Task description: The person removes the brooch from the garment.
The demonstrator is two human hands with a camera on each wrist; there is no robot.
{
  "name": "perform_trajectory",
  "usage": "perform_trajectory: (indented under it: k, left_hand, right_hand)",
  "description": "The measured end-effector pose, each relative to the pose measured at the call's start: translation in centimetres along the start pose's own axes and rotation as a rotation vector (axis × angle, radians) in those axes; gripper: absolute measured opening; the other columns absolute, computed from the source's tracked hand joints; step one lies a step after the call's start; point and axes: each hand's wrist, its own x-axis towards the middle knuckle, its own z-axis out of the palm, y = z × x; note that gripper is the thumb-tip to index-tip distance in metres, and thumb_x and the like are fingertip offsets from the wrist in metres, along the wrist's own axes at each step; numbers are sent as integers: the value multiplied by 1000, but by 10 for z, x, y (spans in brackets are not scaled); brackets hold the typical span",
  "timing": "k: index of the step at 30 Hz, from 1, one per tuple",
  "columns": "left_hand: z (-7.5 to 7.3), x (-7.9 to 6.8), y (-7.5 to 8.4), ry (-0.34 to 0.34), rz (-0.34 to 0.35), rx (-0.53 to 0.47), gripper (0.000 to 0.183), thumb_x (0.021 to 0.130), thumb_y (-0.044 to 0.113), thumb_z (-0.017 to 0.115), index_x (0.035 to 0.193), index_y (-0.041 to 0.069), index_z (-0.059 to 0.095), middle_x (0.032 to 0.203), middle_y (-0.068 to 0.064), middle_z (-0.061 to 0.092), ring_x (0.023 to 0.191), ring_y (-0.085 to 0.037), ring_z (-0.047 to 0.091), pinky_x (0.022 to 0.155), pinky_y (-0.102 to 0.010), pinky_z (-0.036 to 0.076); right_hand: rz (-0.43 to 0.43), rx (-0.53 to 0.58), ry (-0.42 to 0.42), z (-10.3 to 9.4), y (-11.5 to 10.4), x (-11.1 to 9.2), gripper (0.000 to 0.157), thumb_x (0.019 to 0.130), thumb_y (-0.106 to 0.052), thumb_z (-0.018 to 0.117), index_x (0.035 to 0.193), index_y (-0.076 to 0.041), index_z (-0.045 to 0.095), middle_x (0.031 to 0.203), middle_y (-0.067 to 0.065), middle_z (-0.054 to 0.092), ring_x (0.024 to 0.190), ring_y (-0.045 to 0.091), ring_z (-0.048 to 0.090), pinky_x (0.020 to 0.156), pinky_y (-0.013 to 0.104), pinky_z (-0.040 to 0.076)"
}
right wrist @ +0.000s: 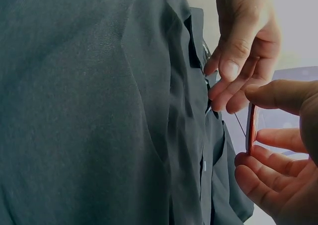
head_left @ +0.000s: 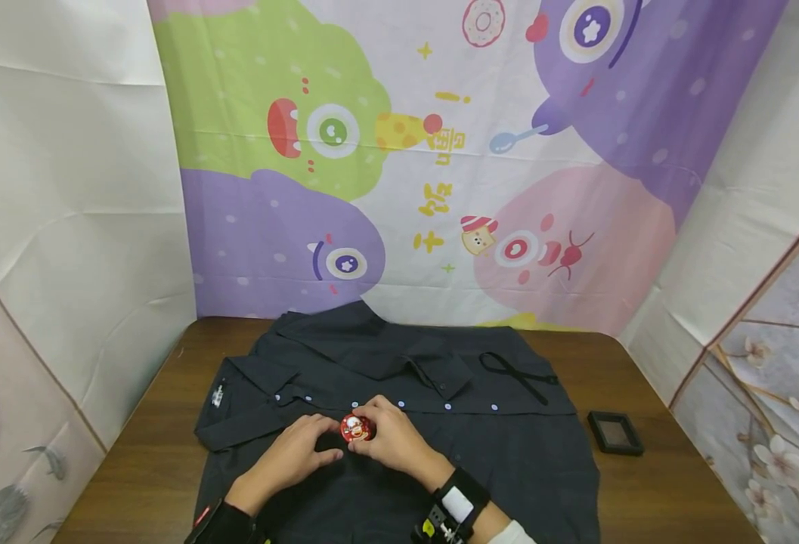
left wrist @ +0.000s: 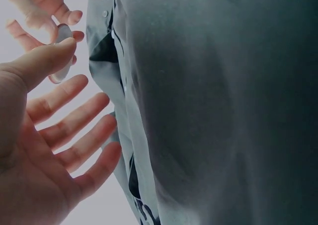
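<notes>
A round red pin badge [head_left: 356, 428] with a printed picture is pinched between the thumb and fingers of my right hand [head_left: 397, 444], above a dark button shirt [head_left: 501, 461]. In the right wrist view the badge [right wrist: 251, 130] is seen edge-on, a thin pin line sticking out from its back. The left wrist view shows the silvery back of the badge [left wrist: 63, 61]. My left hand [head_left: 297, 453] is just left of the badge, its fingers spread and relaxed, with the thumb tip overlapping the disc in the left wrist view.
The shirt lies spread over a brown wooden table [head_left: 134, 438], collar to the right of centre, one sleeve folded at left. A thin black ribbon [head_left: 518, 375] lies on its upper right. To the right sits a small black square tray [head_left: 633, 448]. A cartoon-print cloth [head_left: 399, 287] hangs behind.
</notes>
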Motion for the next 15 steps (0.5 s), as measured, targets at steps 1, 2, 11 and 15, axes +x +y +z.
perform_trajectory:
  k: [1, 2, 11, 15]
  left_hand:
    - [0, 0, 0, 1, 0, 2, 30, 76, 27, 74, 100, 12, 65, 102, -4, 65, 100, -24, 55, 89, -49, 46]
    - [0, 1, 0, 1, 0, 4, 30, 76, 27, 73, 101, 12, 65, 102, -4, 65, 101, -24, 55, 89, -49, 45]
    - [1, 3, 2, 3, 8, 12, 32, 77, 29, 73, 102, 11, 64, 102, -4, 65, 100, -24, 56, 88, -50, 46]
    - [0, 5, 3, 3, 6, 10, 34, 77, 30, 72, 104, 11, 64, 105, -4, 65, 101, -24, 56, 87, -50, 46]
  right_hand:
    - [-2, -1, 1, 0, 0, 0, 49, 72, -30, 77, 114, -9, 64, 98, 0, 57, 83, 8, 53, 73, 25, 50]
    - [-4, -2, 3, 0, 1, 0, 49, 72, -30, 77, 114, -9, 64, 98, 0, 57, 83, 8, 53, 73, 25, 50]
    - [2, 27, 4, 0, 0, -2, 47, 71, -30, 78, 112, -9, 65, 96, 0, 57, 82, 8, 53, 72, 25, 49]
    - [0, 44, 11, -1, 0, -2, 47, 71, -30, 78, 111, -9, 65, 96, 0, 57, 82, 8, 53, 72, 24, 49]
